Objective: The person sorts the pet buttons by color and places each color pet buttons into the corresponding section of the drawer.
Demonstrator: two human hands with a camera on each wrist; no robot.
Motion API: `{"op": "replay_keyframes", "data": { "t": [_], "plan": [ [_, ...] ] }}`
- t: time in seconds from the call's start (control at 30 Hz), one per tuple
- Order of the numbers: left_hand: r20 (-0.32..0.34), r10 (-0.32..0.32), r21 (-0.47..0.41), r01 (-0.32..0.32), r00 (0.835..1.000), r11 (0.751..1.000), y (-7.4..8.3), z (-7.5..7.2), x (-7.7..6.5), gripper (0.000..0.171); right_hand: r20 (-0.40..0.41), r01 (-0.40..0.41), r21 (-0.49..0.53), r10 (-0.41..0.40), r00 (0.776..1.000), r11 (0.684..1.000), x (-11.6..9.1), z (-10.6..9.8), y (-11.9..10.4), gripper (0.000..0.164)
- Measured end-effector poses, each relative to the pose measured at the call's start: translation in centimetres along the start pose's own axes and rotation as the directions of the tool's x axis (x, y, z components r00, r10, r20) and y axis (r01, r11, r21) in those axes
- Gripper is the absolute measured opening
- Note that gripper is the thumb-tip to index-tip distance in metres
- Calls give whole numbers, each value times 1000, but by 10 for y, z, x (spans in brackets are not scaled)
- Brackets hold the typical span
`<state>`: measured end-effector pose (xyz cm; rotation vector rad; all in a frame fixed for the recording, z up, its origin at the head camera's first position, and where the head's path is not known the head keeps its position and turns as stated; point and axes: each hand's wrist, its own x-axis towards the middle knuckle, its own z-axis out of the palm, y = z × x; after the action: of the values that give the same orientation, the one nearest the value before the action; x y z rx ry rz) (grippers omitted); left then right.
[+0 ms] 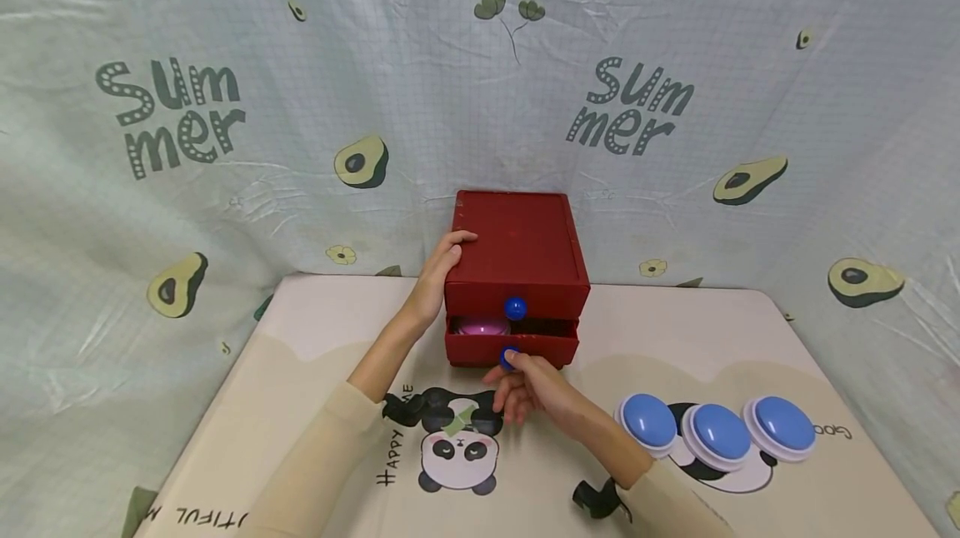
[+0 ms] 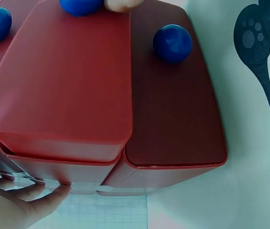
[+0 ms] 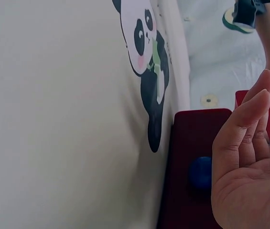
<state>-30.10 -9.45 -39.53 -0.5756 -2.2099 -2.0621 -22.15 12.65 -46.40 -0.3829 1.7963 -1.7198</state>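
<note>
A red drawer box (image 1: pixel 517 238) stands against the cloth backdrop. Its middle drawer (image 2: pixel 65 86) is partly pulled out; in the head view a rounded pink object (image 1: pixel 482 326) shows inside, its kind unclear. My left hand (image 1: pixel 431 280) rests on the box's left side, fingertips over the top edge. At the pulled-out drawer's blue knob (image 2: pixel 81 5), my right hand (image 1: pixel 536 388) touches with the thumb, its other fingers loosely extended below. The top drawer's knob (image 1: pixel 515 308) is free of both hands, and so is the bottom drawer's knob (image 2: pixel 172 43).
Three blue push buttons (image 1: pixel 722 431) with white bases sit in a row at the table's right. A panda print (image 1: pixel 459 459) marks the white tabletop (image 1: pixel 322 438) before the box. Behind hangs a pale avocado-print cloth (image 1: pixel 420 63).
</note>
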Motion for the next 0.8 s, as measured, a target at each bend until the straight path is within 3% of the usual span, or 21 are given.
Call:
{"op": "replay_keyframes", "data": {
  "t": [0.6,0.8],
  "plan": [
    [0,7,9,-7,1000,1000,2,0,0,45,-64,4,-28,-6,998,1000,16,-10,-8,63],
    [4,1,0,-1,1000,1000,3,0,-2,45,-50,4,-35,-6,999,999,16,-11,-9,65]
  ]
}}
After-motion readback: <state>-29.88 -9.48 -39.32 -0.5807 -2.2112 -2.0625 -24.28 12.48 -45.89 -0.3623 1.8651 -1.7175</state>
